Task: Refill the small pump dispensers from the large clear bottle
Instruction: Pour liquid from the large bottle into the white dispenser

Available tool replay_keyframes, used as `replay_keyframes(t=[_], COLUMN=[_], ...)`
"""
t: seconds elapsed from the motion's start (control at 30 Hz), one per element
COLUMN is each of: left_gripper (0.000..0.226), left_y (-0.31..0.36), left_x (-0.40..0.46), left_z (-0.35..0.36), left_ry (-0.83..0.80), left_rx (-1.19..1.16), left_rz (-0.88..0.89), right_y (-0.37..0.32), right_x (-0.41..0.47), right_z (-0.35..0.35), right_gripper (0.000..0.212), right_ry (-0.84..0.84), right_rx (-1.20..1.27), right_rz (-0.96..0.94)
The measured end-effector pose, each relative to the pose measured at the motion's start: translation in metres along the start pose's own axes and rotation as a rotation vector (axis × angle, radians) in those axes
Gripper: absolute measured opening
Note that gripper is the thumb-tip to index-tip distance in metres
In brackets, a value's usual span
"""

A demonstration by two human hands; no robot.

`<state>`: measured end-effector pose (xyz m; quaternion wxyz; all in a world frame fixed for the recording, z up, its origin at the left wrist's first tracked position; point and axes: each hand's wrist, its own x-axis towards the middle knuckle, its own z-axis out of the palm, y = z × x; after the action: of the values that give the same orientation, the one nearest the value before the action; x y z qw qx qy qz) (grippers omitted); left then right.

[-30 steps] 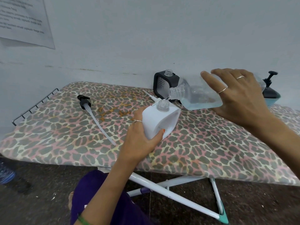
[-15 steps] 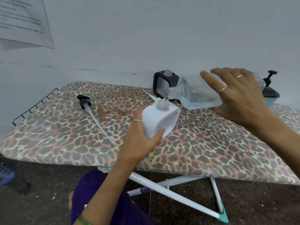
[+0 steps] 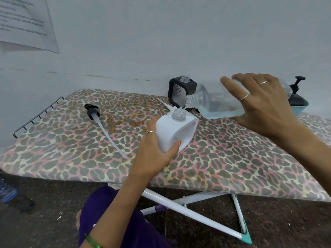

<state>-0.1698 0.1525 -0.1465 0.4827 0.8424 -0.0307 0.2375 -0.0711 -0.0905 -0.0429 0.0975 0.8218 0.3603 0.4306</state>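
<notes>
My left hand (image 3: 154, 149) grips a white square dispenser (image 3: 176, 130) with an open clear neck, tilted on the leopard-print ironing board (image 3: 223, 158). My right hand (image 3: 263, 104) holds the large clear bottle (image 3: 215, 102) on its side, pale blue liquid pooled low inside. The bottle's mouth sits just above the white dispenser's neck and a thin stream runs down into it. A black square dispenser (image 3: 180, 90) with an open neck stands behind, against the wall. A white pump tube lies behind the white dispenser, mostly hidden.
A black pump head with a long white tube (image 3: 103, 127) lies on the board's left. A teal bowl-shaped dispenser with a black pump (image 3: 297, 97) stands at the back right. A wire rack (image 3: 37, 115) ends the board at left. White legs cross below.
The large bottle has tipped a little further and its mouth has dropped closer to the white dispenser's neck. Both hands keep their hold.
</notes>
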Motion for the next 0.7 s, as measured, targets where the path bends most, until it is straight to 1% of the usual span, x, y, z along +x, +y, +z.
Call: replay_keyframes(t=[0.13,0.3,0.7], left_gripper=[0.071,0.071,0.070], left_y=[-0.0004,-0.0008,-0.0001], left_x=[-0.0001,-0.0001,-0.0004], left_z=[0.0006,0.0001,0.0003], left_ry=[0.002,0.000,-0.003], left_rx=[0.006,0.005,0.021], left_rz=[0.002,0.001,-0.007], right_y=[0.0018,0.0013,0.0021], right_x=[0.0003,0.0006,0.0010], right_z=[-0.0008,-0.0025,-0.0031], right_gripper=[0.081,0.074,0.076], right_ry=[-0.006,0.011,-0.001], right_rx=[-0.001,-0.003,0.001], right_rz=[-0.003,-0.004,-0.006])
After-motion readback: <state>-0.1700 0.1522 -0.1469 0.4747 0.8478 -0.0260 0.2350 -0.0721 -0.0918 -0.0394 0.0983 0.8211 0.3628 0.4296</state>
